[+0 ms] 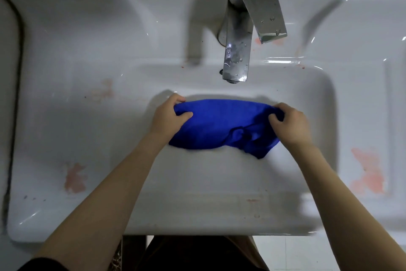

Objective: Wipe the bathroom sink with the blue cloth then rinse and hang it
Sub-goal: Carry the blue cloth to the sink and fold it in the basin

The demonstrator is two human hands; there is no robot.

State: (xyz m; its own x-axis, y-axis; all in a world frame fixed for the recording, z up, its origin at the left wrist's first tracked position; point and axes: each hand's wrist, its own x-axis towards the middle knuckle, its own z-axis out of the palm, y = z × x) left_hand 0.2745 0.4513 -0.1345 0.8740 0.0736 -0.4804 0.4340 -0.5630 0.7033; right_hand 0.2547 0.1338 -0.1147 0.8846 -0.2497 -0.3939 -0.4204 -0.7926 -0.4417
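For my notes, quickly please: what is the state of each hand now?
Left hand: closed, gripping the left end of the blue cloth.
Right hand: closed, gripping the cloth's right end.

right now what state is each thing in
cloth: bunched, stretched between both hands over the basin
left hand: shut on the cloth's left end
right hand: shut on the cloth's right end
tap: off, no water running, droplets on it
sink: pink stains on the rim

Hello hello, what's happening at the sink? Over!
Left hand and right hand each grip an end of the blue cloth. Cloth over basin. Tap dry. Nothing blocking.
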